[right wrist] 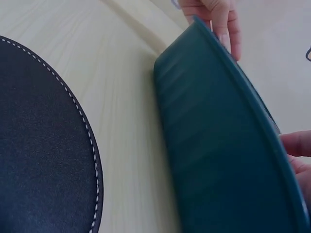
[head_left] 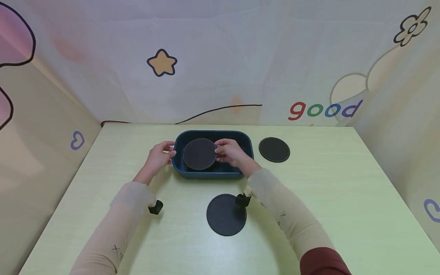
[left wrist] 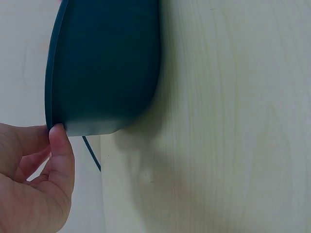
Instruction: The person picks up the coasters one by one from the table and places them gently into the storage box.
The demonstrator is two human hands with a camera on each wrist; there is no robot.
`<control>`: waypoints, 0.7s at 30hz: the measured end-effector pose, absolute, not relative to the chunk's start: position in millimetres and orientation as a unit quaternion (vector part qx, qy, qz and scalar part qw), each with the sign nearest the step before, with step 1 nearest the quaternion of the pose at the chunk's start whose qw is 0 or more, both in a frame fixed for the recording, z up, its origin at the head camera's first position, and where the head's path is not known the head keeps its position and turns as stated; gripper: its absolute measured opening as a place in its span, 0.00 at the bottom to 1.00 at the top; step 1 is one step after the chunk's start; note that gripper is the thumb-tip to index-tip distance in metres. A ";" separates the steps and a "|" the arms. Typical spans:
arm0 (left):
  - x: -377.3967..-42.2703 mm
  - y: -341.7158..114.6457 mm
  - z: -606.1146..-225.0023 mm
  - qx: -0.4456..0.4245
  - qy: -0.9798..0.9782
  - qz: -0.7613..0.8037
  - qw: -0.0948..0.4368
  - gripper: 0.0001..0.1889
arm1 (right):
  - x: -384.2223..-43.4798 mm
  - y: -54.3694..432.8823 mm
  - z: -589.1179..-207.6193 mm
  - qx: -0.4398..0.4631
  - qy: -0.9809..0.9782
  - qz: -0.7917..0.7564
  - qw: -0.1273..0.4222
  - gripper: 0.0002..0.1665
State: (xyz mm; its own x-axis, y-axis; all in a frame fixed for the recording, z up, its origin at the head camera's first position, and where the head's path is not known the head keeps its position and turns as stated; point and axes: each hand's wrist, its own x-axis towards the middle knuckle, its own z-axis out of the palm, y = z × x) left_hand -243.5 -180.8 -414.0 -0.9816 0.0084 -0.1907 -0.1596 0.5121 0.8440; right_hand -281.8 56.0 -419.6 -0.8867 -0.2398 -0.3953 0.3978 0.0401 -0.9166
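Note:
A dark teal rectangular tray with rounded corners stands near the table's far edge. My left hand pinches its left rim between thumb and fingers; the left wrist view shows the thumb against the outer wall of the tray. Inside the tray is a round black coaster. At the coaster's right edge, my right hand grips it with thumb and fingers. In the right wrist view the tray wall hides most of that hand and nearly all of that coaster.
On the table lie two more round black coasters: a smaller-looking coaster right of the tray, and a coaster in front, partly covered by the right wrist's camera. A printed cloth wall stands behind the table.

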 end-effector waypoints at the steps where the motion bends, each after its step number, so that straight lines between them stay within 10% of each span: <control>1: -243.4 -180.7 -413.9 -0.043 0.865 0.493 0.084 0.21 | -282.7 55.0 -420.9 0.062 0.686 -0.687 0.231 0.14; 21: -242.9 -180.5 -415.3 -0.038 0.862 0.501 0.073 0.21 | -295.4 53.1 -441.8 0.113 0.726 -0.642 0.217 0.13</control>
State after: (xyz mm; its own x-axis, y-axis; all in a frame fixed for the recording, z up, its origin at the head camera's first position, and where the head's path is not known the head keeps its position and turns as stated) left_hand -242.9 -180.5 -415.3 -0.9865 0.0078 -0.1635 -0.1382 0.4953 0.8577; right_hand -295.4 53.1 -441.8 -0.8804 -0.1144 -0.4603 0.4428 0.1496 -0.8841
